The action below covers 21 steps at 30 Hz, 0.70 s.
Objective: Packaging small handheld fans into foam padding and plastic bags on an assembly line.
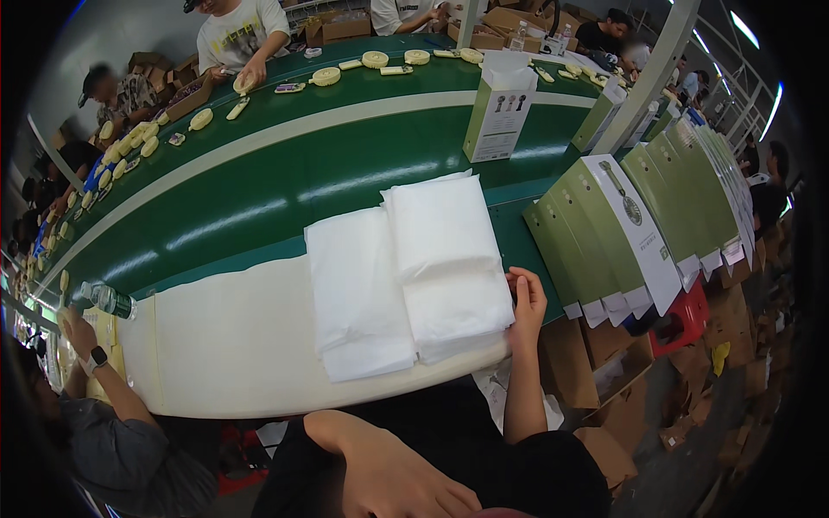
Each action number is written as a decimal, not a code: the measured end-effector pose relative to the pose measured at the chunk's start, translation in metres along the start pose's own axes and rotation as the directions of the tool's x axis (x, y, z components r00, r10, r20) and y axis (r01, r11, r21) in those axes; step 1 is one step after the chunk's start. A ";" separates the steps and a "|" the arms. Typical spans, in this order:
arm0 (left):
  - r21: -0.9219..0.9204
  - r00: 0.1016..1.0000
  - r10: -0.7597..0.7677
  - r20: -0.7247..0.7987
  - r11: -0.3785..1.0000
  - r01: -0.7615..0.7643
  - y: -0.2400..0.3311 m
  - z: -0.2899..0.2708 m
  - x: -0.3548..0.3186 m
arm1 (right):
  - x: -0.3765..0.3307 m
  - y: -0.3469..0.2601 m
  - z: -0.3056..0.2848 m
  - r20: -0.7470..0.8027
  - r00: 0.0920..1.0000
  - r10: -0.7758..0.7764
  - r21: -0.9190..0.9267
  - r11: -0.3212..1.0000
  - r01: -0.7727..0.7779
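Two stacks of thin white sheets or bags, a left stack [356,293] and a right stack [449,259], lie side by side on the pale padded work surface [233,337]. My right hand [525,302] rests beside the right edge of the right stack, fingers loosely curled and apart, nothing seen in it. My left hand [401,479] is low and close to my body, its back showing. Its fingers stretch toward the lower right, partly cut off by the picture's edge, and no object shows in it.
Green-and-white boxes [596,233] stand in a row on the right; another box [501,108] is on the green conveyor [285,190]. Cream-coloured devices [325,77] line its far side, where people work. A water bottle [108,300] lies left near a co-worker's hand [79,335]. Cartons [596,363] sit lower right.
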<state>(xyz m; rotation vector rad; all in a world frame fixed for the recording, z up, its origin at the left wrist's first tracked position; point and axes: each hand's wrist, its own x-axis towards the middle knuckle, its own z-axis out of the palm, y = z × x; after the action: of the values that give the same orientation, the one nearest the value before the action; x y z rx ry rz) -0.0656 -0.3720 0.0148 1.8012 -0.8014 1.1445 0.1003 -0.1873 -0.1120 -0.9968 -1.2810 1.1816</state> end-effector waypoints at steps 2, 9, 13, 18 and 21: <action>-0.078 0.999 0.040 -0.005 0.996 -0.041 -0.003 0.000 -0.004 | 0.001 0.001 -0.001 0.002 1.000 -0.002 -0.013 1.000 0.002; 0.075 0.993 -0.107 0.056 0.992 0.102 0.027 -0.024 -0.007 | 0.003 0.000 0.003 0.033 0.999 0.009 0.013 1.000 -0.010; 0.366 0.390 -0.874 0.289 0.477 0.799 0.054 -0.045 0.019 | 0.004 0.007 -0.004 0.021 1.000 0.012 -0.001 1.000 -0.012; 0.367 0.649 -0.759 0.048 0.618 0.695 0.055 -0.015 0.021 | 0.006 0.004 0.000 0.032 0.999 0.034 0.002 0.999 -0.034; 0.327 0.754 -0.656 -0.007 0.711 0.622 0.053 -0.010 0.028 | 0.007 0.003 0.001 0.023 0.999 0.024 0.021 0.999 -0.024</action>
<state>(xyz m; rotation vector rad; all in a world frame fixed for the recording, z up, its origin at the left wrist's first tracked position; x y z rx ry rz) -0.1038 -0.3895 0.0591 2.1714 0.0050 0.7222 0.0984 -0.1798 -0.1142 -0.9879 -1.2749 1.2260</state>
